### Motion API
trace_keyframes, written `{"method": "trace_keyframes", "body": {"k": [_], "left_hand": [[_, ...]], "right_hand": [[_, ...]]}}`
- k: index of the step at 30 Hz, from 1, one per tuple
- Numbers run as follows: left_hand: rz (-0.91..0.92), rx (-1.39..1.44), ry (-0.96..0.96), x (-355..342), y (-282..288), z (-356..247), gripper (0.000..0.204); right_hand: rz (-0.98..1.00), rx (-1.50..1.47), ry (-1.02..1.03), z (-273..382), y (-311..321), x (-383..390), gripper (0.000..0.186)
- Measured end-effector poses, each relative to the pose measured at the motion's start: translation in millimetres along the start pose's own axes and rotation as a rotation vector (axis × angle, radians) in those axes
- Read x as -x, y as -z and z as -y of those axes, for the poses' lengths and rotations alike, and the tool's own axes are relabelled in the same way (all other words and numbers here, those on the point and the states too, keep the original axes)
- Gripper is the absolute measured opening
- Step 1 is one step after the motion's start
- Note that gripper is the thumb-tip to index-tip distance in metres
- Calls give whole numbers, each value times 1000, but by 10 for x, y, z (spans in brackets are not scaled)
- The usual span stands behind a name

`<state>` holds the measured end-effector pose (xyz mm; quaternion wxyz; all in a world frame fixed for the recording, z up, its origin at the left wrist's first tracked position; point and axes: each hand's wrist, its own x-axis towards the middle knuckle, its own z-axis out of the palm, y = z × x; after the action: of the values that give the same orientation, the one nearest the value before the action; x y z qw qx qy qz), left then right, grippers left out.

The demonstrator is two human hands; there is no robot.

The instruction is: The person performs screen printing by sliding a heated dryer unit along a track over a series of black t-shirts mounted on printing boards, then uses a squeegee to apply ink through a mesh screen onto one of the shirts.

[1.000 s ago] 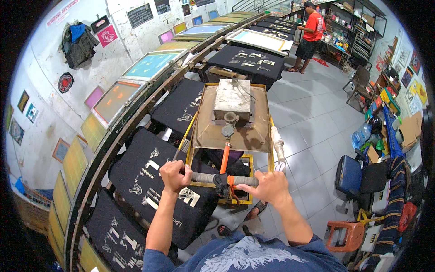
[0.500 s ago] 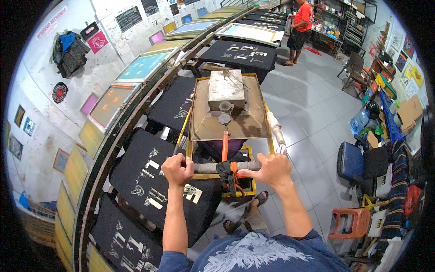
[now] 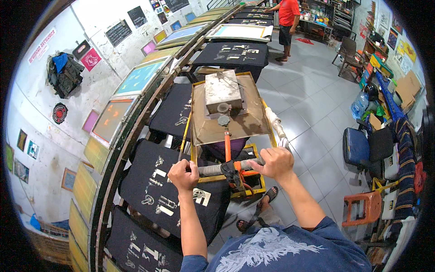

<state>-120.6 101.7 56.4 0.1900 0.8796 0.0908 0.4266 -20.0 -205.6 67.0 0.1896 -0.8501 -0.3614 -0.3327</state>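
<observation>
My left hand (image 3: 184, 175) is closed round the left end of a push bar (image 3: 210, 170) wrapped in grey tape. On the bar's right end my right hand (image 3: 275, 163) is closed too, its thumb along the top. The bar belongs to a wheeled-looking yellow metal frame (image 3: 260, 187) carrying a wide brownish metal hood (image 3: 253, 122) with a pale metal box (image 3: 221, 88) on top. An orange pipe (image 3: 227, 146) runs from the hood toward the bar, where black and orange wrapping is bunched. The hood's left side overlaps a black printed shirt (image 3: 170, 106). Whether the frame has wheels is hidden.
More black printed shirts (image 3: 149, 181) lie on boards along a long rail (image 3: 108, 186) at left, with framed screens (image 3: 138, 77) beyond it. A person in a red top (image 3: 288, 13) stands far ahead. Stools (image 3: 362, 209), seats (image 3: 355, 147) and clutter line the right.
The view has turned slightly, and the push bar now slants up toward the right. Both hands keep their hold. The far person has shifted, with an arm over the boards.
</observation>
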Motion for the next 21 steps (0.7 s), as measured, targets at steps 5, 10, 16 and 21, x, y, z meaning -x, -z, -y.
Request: {"method": "trace_keyframes", "body": {"k": [5,10,16,21], "left_hand": [[-16,6,-13,11,-27,10,27],[-44,-12,-35,9,-17,9,29],[-81,-26,-59,6,-45,29,28],[-101,-29,-70,24,-58,40,28]], "right_hand": [[-16,15,-3,-3,2,5,54],[-8,6,-21,0,-33,13,49],[-43,-6,-34,17,-35,2,45],[-92,-34,-31,17,-74,22,41]]}}
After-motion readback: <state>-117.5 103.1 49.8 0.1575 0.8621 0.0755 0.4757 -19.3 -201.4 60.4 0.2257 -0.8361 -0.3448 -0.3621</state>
